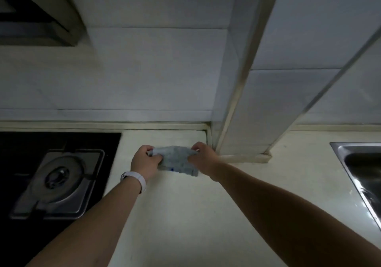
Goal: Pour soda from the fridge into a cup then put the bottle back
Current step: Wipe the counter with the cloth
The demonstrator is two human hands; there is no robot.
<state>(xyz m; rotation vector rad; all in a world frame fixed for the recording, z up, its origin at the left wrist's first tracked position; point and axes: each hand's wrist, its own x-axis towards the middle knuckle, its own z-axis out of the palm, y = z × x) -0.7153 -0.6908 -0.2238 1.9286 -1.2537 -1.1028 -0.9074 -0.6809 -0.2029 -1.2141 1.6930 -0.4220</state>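
A grey speckled cloth [176,160] with a small blue mark is held just above the pale countertop [185,215], near the back wall. My left hand [145,161] grips its left end and my right hand [203,157] grips its right end, stretching it between them. A white band sits on my left wrist. No soda bottle, cup or fridge is in view.
A black gas hob with a metal burner [58,181] lies to the left. A steel sink [362,171] is at the right edge. A tiled column [257,101] juts out of the tiled wall just right of my hands. A range hood [35,12] hangs at the upper left.
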